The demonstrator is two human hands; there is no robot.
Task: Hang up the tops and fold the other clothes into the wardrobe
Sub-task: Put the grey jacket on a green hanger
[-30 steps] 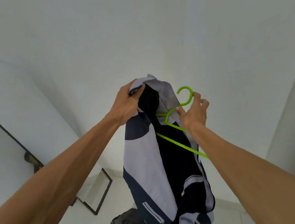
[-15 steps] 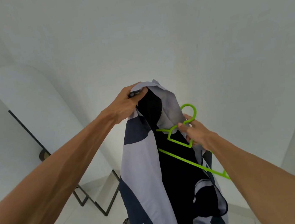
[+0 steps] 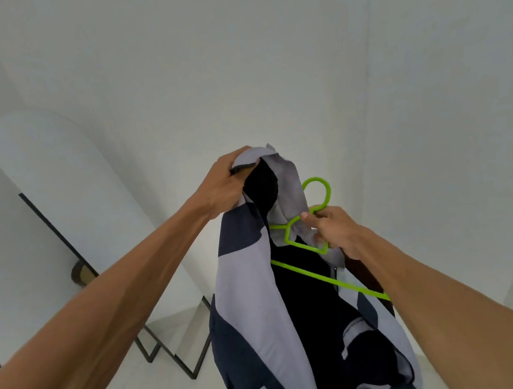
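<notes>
Two bare hands are working raised before a white wall: the left hand (image 3: 226, 185) is gripping the collar of a grey, navy and black zip jacket (image 3: 257, 294), while the right hand (image 3: 333, 228) is pinching the neck of a lime-green plastic hanger (image 3: 313, 245) partly tucked inside it. A black-framed standing mirror (image 3: 55, 199) is leaning at left.

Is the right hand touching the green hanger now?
Touching. The head view shows the right hand closed around the green hanger just below its hook.
</notes>
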